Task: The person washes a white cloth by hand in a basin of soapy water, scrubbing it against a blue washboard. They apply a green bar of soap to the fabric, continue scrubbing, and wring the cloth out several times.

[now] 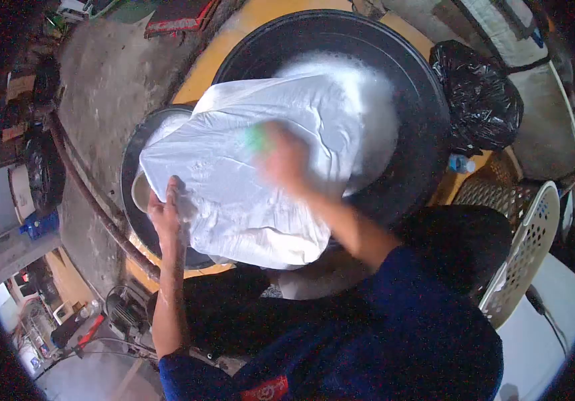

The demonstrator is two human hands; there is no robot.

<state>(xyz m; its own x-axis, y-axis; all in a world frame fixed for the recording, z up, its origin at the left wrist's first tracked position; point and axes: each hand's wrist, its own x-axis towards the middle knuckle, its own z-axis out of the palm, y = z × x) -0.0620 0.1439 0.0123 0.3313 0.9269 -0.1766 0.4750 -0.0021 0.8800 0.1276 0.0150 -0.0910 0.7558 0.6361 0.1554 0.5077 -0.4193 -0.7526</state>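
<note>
A wet white cloth (234, 167) with soapy suds is spread over the rims of two black basins. My left hand (167, 217) grips its left edge, the thumb lying on top and the fingers partly hidden. Over the middle of the cloth is my right hand (286, 157), smeared by motion, closed around a green brush (255, 139) that is too blurred to show its bristles. White foam fills part of the large black basin (428, 100) behind the cloth. The smaller black basin (129, 160) on the left also holds suds, mostly covered.
A black plastic bag (478, 93) lies right of the large basin, near a small bottle (461, 164). A perforated plastic basket (528, 234) stands close on my right. On the left, a long pipe or hose (94, 190) crosses the concrete floor (114, 80) towards a motor (127, 307).
</note>
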